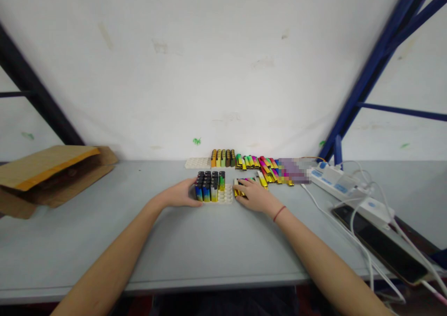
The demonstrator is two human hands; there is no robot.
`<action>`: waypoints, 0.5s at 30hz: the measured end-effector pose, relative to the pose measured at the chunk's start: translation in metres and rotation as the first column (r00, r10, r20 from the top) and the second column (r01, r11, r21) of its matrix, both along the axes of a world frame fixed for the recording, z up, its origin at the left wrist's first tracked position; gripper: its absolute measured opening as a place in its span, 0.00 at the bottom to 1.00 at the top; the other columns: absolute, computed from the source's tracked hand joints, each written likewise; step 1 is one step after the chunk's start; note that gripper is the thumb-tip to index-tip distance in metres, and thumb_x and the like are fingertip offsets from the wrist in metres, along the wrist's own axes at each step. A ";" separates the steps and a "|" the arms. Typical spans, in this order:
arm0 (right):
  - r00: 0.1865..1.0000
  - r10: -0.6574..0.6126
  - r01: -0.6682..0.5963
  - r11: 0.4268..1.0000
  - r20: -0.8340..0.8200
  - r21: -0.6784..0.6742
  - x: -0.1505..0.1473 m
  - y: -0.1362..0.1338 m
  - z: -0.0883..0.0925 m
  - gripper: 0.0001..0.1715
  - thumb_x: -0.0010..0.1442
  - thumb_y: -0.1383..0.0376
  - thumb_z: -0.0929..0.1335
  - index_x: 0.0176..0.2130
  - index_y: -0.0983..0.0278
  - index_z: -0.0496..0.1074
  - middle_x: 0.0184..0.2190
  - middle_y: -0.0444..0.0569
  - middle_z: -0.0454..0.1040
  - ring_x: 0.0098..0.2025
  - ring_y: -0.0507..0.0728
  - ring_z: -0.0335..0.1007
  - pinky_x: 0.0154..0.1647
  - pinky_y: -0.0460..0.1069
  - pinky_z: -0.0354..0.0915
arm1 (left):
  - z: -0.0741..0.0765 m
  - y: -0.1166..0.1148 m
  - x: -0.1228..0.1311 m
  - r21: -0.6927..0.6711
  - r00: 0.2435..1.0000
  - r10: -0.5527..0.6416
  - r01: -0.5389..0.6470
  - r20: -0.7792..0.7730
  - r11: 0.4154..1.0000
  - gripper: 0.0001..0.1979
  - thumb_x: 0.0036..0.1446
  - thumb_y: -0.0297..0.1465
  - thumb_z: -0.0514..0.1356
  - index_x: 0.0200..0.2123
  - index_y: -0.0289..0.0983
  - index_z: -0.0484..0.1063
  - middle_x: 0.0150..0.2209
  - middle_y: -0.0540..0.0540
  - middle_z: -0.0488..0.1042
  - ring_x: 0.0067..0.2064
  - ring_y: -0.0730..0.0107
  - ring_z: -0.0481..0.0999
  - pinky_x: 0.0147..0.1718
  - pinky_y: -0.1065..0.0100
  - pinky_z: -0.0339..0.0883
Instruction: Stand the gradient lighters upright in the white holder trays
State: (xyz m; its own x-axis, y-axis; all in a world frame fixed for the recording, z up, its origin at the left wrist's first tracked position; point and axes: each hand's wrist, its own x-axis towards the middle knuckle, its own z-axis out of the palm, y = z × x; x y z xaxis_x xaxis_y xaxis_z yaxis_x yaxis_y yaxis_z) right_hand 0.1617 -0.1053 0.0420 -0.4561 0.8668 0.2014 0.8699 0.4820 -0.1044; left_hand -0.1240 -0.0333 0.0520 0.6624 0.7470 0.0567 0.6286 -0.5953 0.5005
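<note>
My left hand (179,193) wraps around the left side of a white holed tray (226,195), thumb at the front and fingers toward the back. Several lighters (206,188) stand upright in this tray, dark-topped with blue, yellow, silver and green bodies. Bare holes show along the tray's right part. To the right of it, my right hand (256,197) lies with fingers spread over a row of shiny lighters (240,185) lying on the table. The palm and fingers partly cover that row, so whether any one lighter is pinched is hidden.
Behind stands a second white holed tray (198,162) beside a block of upright lighters (222,158). More colourful lighters (267,169) lie in a heap. A power strip (352,192), white cables and a phone (380,243) occupy the right; a brown paper bag (52,171) the left.
</note>
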 end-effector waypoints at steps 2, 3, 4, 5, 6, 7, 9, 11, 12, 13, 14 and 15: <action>1.000 0.010 -0.010 0.999 -0.008 -0.031 -0.001 -0.004 0.005 0.22 0.61 0.60 0.62 0.53 0.63 0.70 0.52 0.57 0.69 0.53 0.61 0.64 0.55 0.54 0.56 | -0.005 0.004 -0.001 0.030 0.999 0.033 -0.032 -0.010 0.999 0.40 0.41 0.44 0.67 0.56 0.33 0.63 0.54 0.40 0.69 0.53 0.50 0.69 0.55 0.58 0.60; 1.000 0.017 -0.017 0.999 -0.010 -0.048 0.000 -0.005 0.008 0.21 0.61 0.60 0.63 0.51 0.64 0.71 0.50 0.57 0.70 0.52 0.61 0.65 0.55 0.54 0.56 | -0.008 0.005 -0.001 0.046 0.999 0.050 -0.049 -0.012 0.998 0.40 0.41 0.44 0.67 0.56 0.32 0.63 0.54 0.39 0.68 0.53 0.49 0.68 0.56 0.57 0.60; 1.000 0.024 -0.024 0.997 -0.010 -0.070 0.000 -0.006 0.011 0.20 0.61 0.59 0.63 0.49 0.64 0.73 0.49 0.57 0.70 0.50 0.60 0.66 0.54 0.53 0.57 | -0.010 0.007 -0.001 0.062 0.998 0.066 -0.065 -0.009 0.996 0.40 0.41 0.45 0.66 0.56 0.32 0.62 0.55 0.39 0.68 0.54 0.49 0.68 0.56 0.57 0.59; 1.000 0.024 -0.025 0.995 -0.012 -0.094 0.001 -0.007 0.014 0.20 0.61 0.58 0.63 0.48 0.64 0.73 0.48 0.56 0.71 0.49 0.60 0.67 0.53 0.53 0.57 | -0.013 0.009 0.000 0.078 0.997 0.082 -0.081 -0.002 0.994 0.40 0.42 0.45 0.66 0.56 0.31 0.62 0.55 0.38 0.68 0.55 0.48 0.67 0.56 0.56 0.58; 1.000 0.011 -0.012 0.994 -0.015 -0.113 0.002 -0.009 0.016 0.21 0.60 0.56 0.63 0.48 0.63 0.74 0.47 0.56 0.71 0.49 0.61 0.67 0.53 0.54 0.58 | -0.016 0.010 0.001 0.095 0.996 0.093 -0.093 0.008 0.991 0.41 0.42 0.46 0.65 0.56 0.31 0.62 0.55 0.37 0.67 0.55 0.48 0.67 0.56 0.56 0.58; 1.000 -0.018 0.016 0.993 -0.019 -0.120 0.004 -0.010 0.018 0.23 0.59 0.53 0.64 0.48 0.62 0.73 0.48 0.56 0.71 0.50 0.62 0.65 0.54 0.55 0.57 | -0.019 0.012 0.002 0.111 0.995 0.097 -0.099 0.022 0.989 0.41 0.43 0.47 0.65 0.57 0.31 0.61 0.56 0.37 0.67 0.55 0.48 0.67 0.56 0.56 0.58; 0.994 -0.111 0.107 0.988 -0.024 -0.115 0.007 -0.013 0.020 0.33 0.53 0.44 0.66 0.53 0.58 0.70 0.55 0.56 0.65 0.57 0.69 0.57 0.56 0.63 0.53 | -0.024 0.013 0.006 0.144 0.994 0.092 -0.099 0.058 0.985 0.42 0.45 0.48 0.63 0.58 0.30 0.59 0.57 0.36 0.65 0.55 0.47 0.66 0.56 0.55 0.58; 0.981 -0.192 0.188 0.972 -0.014 -0.143 0.011 -0.014 0.019 0.46 0.45 0.36 0.66 0.58 0.51 0.63 0.63 0.54 0.55 0.63 0.77 0.43 0.56 0.72 0.45 | -0.027 0.014 0.010 0.171 0.993 0.085 -0.099 0.086 0.980 0.42 0.47 0.49 0.61 0.60 0.30 0.57 0.57 0.35 0.65 0.56 0.47 0.66 0.56 0.55 0.58; 0.978 -0.210 0.206 0.960 0.001 -0.189 0.013 -0.015 0.018 0.50 0.42 0.34 0.66 0.60 0.48 0.60 0.65 0.52 0.51 0.64 0.79 0.37 0.55 0.74 0.42 | -0.029 0.014 0.012 0.181 0.992 0.084 -0.099 0.090 0.978 0.42 0.47 0.49 0.61 0.60 0.30 0.56 0.57 0.35 0.65 0.56 0.47 0.66 0.56 0.55 0.58; 0.976 -0.216 0.214 0.945 0.016 -0.247 0.014 -0.014 0.016 0.53 0.41 0.33 0.65 0.62 0.47 0.56 0.66 0.51 0.49 0.64 0.80 0.34 0.54 0.76 0.41 | -0.031 0.014 0.014 0.188 0.993 0.087 -0.102 0.085 0.977 0.42 0.48 0.49 0.60 0.60 0.30 0.56 0.57 0.35 0.65 0.56 0.47 0.66 0.56 0.54 0.58; 0.976 -0.216 0.214 0.929 0.026 -0.301 0.015 -0.014 0.014 0.54 0.42 0.33 0.65 0.63 0.47 0.54 0.66 0.52 0.48 0.65 0.80 0.33 0.54 0.75 0.42 | -0.033 0.014 0.016 0.194 0.993 0.094 -0.107 0.073 0.975 0.41 0.48 0.49 0.59 0.60 0.30 0.56 0.57 0.35 0.65 0.56 0.46 0.66 0.56 0.54 0.57; 0.977 -0.212 0.210 0.917 0.030 -0.338 0.016 -0.013 0.013 0.55 0.42 0.34 0.65 0.64 0.48 0.53 0.65 0.52 0.49 0.65 0.79 0.33 0.55 0.74 0.44 | -0.034 0.013 0.018 0.197 0.993 0.103 -0.112 0.056 0.974 0.40 0.49 0.49 0.59 0.60 0.30 0.56 0.58 0.35 0.64 0.56 0.46 0.66 0.56 0.53 0.57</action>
